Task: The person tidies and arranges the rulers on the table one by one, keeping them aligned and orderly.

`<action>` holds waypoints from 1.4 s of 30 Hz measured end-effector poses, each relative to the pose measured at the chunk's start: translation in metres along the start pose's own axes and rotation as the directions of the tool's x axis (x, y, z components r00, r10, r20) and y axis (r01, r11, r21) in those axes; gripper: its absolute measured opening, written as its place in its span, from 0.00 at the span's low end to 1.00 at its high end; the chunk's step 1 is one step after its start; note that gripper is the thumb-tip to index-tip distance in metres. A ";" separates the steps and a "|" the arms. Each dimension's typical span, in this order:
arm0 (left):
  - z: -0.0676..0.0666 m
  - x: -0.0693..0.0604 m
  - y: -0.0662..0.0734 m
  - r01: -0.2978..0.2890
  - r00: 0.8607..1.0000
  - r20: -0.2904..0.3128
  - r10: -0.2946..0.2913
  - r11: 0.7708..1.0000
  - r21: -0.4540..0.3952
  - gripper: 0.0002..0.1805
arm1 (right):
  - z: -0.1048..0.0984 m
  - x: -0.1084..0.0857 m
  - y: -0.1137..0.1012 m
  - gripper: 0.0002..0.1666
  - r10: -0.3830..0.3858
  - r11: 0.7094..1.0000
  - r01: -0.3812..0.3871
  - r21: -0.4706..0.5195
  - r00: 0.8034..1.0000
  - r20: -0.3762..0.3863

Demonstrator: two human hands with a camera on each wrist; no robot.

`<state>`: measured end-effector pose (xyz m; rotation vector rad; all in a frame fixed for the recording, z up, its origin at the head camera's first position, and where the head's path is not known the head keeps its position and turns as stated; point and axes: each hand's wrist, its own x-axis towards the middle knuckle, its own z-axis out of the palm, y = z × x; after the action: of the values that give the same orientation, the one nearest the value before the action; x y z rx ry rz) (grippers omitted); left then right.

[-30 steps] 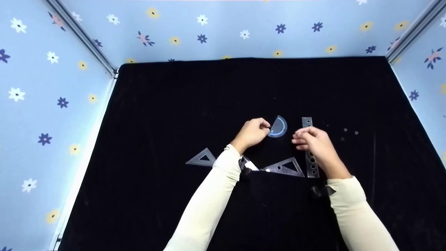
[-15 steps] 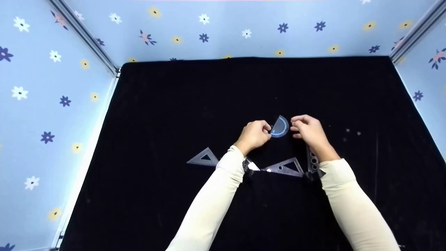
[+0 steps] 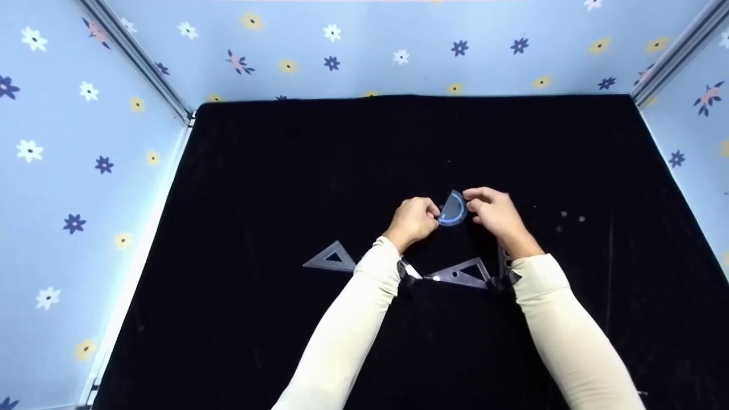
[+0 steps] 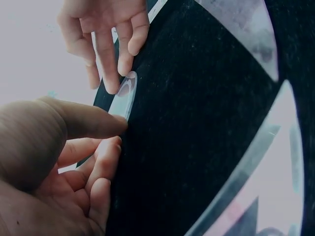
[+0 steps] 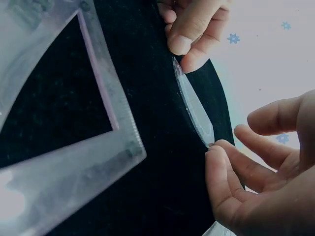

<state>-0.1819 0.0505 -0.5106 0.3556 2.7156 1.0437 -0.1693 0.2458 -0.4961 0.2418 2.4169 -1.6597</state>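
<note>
A clear protractor [image 3: 453, 208] with a blue curved scale lies between the two hands, its straight edge toward the left. My left hand [image 3: 414, 218] pinches its lower left corner between thumb and fingers; the left wrist view shows the thumb [image 4: 106, 123] over that end of the protractor [image 4: 121, 103]. From the other side my right hand [image 3: 495, 212] touches the rounded edge. In the right wrist view, fingertips of the right hand [image 5: 266, 172] meet the end of the protractor [image 5: 197, 110], while the thumb stands apart.
Nearer the body lie a clear set square [image 3: 320, 261] on the left and another set square [image 3: 447, 275] on the right. A clear piece [image 3: 412, 270] shows partly beside the left wrist. A ruler with holes [image 3: 504, 261] is mostly covered by the right forearm. Black cloth [image 3: 256, 171] covers the table.
My right hand has moved left and slightly away from the body, from above the ruler to the protractor's rounded edge. The left hand keeps its pinch, almost unmoved.
</note>
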 end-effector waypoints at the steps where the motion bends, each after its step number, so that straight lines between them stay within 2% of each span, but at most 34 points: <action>1: 0.000 0.000 0.000 0.004 1.000 -0.001 -0.004 1.000 0.007 0.08 | 0.001 0.001 0.000 0.23 -0.006 1.000 0.006 -0.006 1.000 0.002; 9: -0.003 -0.001 0.001 0.012 1.000 0.014 -0.012 1.000 0.011 0.08 | 0.007 0.007 0.001 0.21 -0.050 0.995 0.053 -0.080 0.998 0.039; 15: -0.003 -0.001 0.002 0.010 1.000 0.009 -0.010 1.000 0.015 0.12 | 0.010 0.007 0.001 0.19 -0.081 0.991 0.082 -0.105 0.997 0.014; 20: -0.003 0.000 0.000 0.034 0.999 -0.001 -0.034 0.999 0.014 0.24 | 0.015 0.007 0.000 0.18 -0.084 0.994 0.084 -0.073 0.996 -0.002; 28: -0.007 0.004 -0.002 0.100 0.995 0.002 -0.101 0.992 0.076 0.33 | 0.023 0.007 -0.003 0.16 -0.098 0.995 0.098 0.000 0.995 -0.009; 30: -0.008 0.005 -0.001 0.111 0.994 0.007 -0.112 0.989 0.100 0.35 | 0.022 0.005 -0.002 0.15 -0.124 0.992 0.123 -0.030 0.992 -0.021; 35: -0.009 0.008 0.000 0.112 0.992 0.038 -0.118 0.985 0.135 0.37 | 0.021 -0.002 0.003 0.16 -0.202 0.961 0.192 -0.197 0.979 -0.032; 40: -0.011 0.010 0.000 0.107 0.990 0.077 -0.119 0.984 0.142 0.38 | 0.021 -0.012 0.007 0.18 -0.198 0.930 0.200 -0.309 0.979 0.039; 42: -0.013 0.011 -0.001 0.111 0.990 0.074 -0.122 0.984 0.139 0.37 | 0.023 -0.015 0.007 0.18 -0.213 0.904 0.224 -0.365 0.975 0.071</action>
<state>-0.1959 0.0455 -0.5030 0.2515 2.7030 0.7991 -0.1515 0.2266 -0.5069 -0.1170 2.7549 -1.2266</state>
